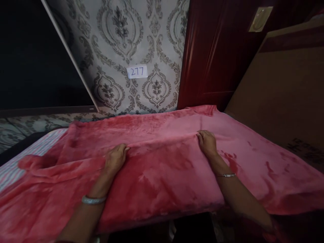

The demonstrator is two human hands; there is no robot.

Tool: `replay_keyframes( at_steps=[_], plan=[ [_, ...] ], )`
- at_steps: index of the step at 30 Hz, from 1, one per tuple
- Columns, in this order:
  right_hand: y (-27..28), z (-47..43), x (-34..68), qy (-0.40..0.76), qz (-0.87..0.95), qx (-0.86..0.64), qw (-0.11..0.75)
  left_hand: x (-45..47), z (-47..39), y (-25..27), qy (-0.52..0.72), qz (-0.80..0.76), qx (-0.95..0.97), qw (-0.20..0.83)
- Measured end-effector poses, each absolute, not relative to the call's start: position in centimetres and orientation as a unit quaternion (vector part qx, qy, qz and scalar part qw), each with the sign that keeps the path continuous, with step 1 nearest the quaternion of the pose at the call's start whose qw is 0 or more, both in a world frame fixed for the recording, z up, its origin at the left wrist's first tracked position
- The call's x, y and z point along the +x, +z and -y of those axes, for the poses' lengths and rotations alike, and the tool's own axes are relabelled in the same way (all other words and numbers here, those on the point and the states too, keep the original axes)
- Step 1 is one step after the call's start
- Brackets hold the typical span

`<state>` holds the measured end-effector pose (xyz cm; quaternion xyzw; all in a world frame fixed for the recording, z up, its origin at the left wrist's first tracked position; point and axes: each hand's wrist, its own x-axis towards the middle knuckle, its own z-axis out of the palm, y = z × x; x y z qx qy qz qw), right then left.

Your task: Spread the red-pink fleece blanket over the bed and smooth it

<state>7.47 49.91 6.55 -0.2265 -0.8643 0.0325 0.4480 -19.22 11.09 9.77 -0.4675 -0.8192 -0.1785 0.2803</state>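
A pink-red fleece blanket (164, 168) lies spread over a bed, with a fold line running across its middle. My left hand (115, 158) pinches that fold on the left side, fingers curled into the cloth. To the right, my right hand (207, 142) grips the same fold, knuckles up. Each wrist wears a thin bangle. The blanket's left end is bunched and rumpled; its right part lies flatter.
A striped sheet (15, 165) shows under the blanket at the left. Patterned wallpaper (121, 40) behind carries a white label reading 277 (137, 71). A dark red wooden door (215, 54) stands at the back right, and a brown board (280, 91) flanks the bed's right side.
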Motion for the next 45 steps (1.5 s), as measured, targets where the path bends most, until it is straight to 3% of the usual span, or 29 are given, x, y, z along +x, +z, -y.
replay_keyframes(
  at_steps=[6,12,35,45],
  plan=[
    [6.9,-49.4,8.1,0.021,0.84,-0.245,0.483,-18.6,-10.8,10.0,-0.18,0.826,-0.453,0.284],
    [6.6,-49.5,8.1,0.039,0.854,-0.236,0.462,-18.4,-11.0,10.4,-0.151,0.855,-0.442,0.227],
    [6.5,-47.8,8.5,0.058,0.864,-0.23,0.445,-19.5,-10.3,11.0,-0.18,0.831,-0.451,0.27],
    [9.4,-44.1,10.7,0.035,0.874,-0.177,0.452,-21.6,-5.6,15.7,-0.187,0.79,-0.491,0.315]
  ],
)
